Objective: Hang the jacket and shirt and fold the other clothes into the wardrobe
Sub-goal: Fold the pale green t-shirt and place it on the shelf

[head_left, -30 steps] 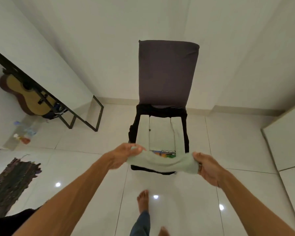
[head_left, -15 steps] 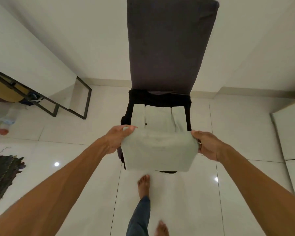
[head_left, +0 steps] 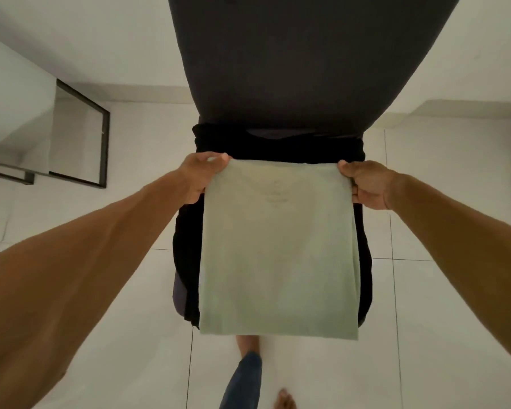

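Note:
A pale green T-shirt (head_left: pixel 278 249), folded into a rectangle, lies flat over a black garment (head_left: pixel 278 143) on the seat of a dark grey chair (head_left: pixel 307 60). My left hand (head_left: pixel 196 175) pinches the shirt's far left corner. My right hand (head_left: pixel 366 184) pinches its far right corner. The folded edge nearest me hangs at the seat's front. The black garment shows only as a border around the shirt, and the seat itself is hidden.
The chair's tall backrest fills the upper middle. A black-framed mirror (head_left: pixel 80 134) leans on the wall at left. White tiled floor (head_left: pixel 130 364) surrounds the chair. My leg in blue jeans (head_left: pixel 242 379) and bare feet stand just in front of the seat.
Both hands carried the shirt's near edge up and away over the rest, folding it in half. The printed design is now covered. My head has moved closer to the chair.

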